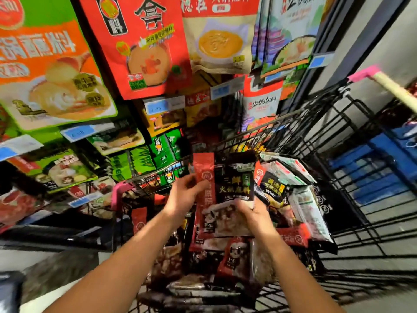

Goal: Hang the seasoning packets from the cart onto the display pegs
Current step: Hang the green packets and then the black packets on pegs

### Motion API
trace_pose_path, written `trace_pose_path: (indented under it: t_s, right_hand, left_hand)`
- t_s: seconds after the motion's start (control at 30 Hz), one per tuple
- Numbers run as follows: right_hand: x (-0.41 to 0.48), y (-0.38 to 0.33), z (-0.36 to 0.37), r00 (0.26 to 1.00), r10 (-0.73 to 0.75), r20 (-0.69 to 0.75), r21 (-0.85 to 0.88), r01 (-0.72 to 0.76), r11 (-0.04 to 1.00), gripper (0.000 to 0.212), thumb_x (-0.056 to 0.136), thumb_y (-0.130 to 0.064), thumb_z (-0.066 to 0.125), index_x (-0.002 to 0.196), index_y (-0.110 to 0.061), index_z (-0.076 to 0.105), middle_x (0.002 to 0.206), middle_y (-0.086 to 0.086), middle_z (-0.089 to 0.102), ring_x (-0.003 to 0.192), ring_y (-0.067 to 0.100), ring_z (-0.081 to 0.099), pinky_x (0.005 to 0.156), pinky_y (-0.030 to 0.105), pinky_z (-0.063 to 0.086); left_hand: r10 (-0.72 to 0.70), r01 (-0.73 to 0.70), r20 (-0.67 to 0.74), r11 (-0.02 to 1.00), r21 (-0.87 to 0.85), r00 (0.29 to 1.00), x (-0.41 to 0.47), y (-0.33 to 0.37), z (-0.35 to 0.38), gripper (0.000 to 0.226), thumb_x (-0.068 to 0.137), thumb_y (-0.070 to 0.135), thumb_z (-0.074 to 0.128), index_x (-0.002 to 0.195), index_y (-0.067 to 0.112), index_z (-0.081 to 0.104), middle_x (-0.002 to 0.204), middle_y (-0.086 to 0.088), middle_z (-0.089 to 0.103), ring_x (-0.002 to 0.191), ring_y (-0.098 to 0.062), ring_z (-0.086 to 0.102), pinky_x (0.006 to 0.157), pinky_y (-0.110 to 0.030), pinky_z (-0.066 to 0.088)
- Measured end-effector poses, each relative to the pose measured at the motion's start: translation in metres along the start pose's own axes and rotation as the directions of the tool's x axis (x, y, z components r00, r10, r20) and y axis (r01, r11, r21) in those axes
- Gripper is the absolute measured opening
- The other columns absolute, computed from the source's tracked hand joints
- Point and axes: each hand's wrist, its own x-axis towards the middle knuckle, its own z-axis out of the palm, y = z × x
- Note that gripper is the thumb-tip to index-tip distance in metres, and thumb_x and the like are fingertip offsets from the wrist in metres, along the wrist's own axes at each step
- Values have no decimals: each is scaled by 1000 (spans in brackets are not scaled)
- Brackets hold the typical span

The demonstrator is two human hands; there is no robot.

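Head view looks down into a black wire shopping cart point(352, 168) heaped with seasoning packets. Above the cart's middle, the left hand point(187, 196) pinches the left edge of a tall red plastic seasoning packet point(203, 170) between its thumb and curled fingers. The right hand point(256, 214) curls its fingers round the lower edge of a black rectangular seasoning packet point(234, 180) with pale and green lettering, which overlaps the red one's right side. Both packets stand upright, held clear above the pile of red, black and white packets point(232, 254) lying inside the cart. Beyond the cart's far rim, a large red pouch point(140, 48) hangs on the display among other pouches, with blue price tags point(158, 107) just below it.
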Motion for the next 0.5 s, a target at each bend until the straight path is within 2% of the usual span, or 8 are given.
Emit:
trace_pose_path:
  t_s: [0.07,0.13,0.2,0.23,0.27,0.3,0.37,0.5]
  right_hand:
    - [4,-1,-23,995,5,-103,-35,-8,999,49,99,-42,65,128,-2,64,121,10,72,118,28,66,94,34,46]
    - [5,9,-49,966,25,-256,-43,-37,998,55,102,-37,61,139,4,54,130,9,65,128,29,57,107,36,41]
    - [5,25,-72,928,46,-370,-16,-56,998,28,102,-33,61,101,-5,64,91,0,73,96,28,65,95,41,46]
    - [3,30,-79,914,55,-402,21,-51,998,27,101,-34,60,85,-12,57,73,-6,65,79,23,60,85,38,45]
    - [0,36,-84,901,78,-427,51,-62,997,28,100,-34,60,83,-13,54,70,-3,61,75,21,56,78,35,44]
    - [-4,40,-87,894,101,-437,71,-78,994,27,102,-32,58,93,-7,56,78,8,63,80,24,59,74,35,46]
    - [-11,49,-89,888,151,-435,133,-103,986,32,105,-25,58,124,0,54,108,22,69,103,32,66,88,40,55]
    - [-21,51,-91,883,185,-432,187,-113,976,51,105,-24,57,148,-2,43,127,24,64,120,38,61,109,53,47]
  left_hand:
    - [-65,64,42,998,17,997,9,-4,14,25,94,29,72,112,12,71,105,-5,76,93,-17,73,77,-27,57]
    - [-114,114,-11,973,199,993,13,-26,18,24,95,33,72,112,18,63,106,4,69,98,-17,65,90,-33,51]
    - [-160,184,-92,904,385,983,14,-59,18,20,94,26,71,108,23,57,105,7,66,94,-15,60,87,-32,47]
    - [-198,221,-98,880,421,975,15,-78,17,19,92,23,72,107,22,59,106,2,69,91,-18,62,85,-34,50]
    - [-230,245,-87,864,441,969,15,-93,18,20,89,20,74,104,21,61,104,-3,71,89,-21,64,83,-35,51]
    - [-253,260,-78,846,466,964,13,-104,18,21,87,19,75,103,20,62,101,-4,71,89,-23,66,81,-35,52]
    - [-253,261,-86,822,506,964,15,-122,19,19,86,21,76,102,18,66,97,-6,72,91,-26,68,82,-38,55]
    - [-144,162,-74,884,439,987,11,-110,17,8,92,30,73,96,26,68,88,-3,74,76,-21,70,71,-37,59]
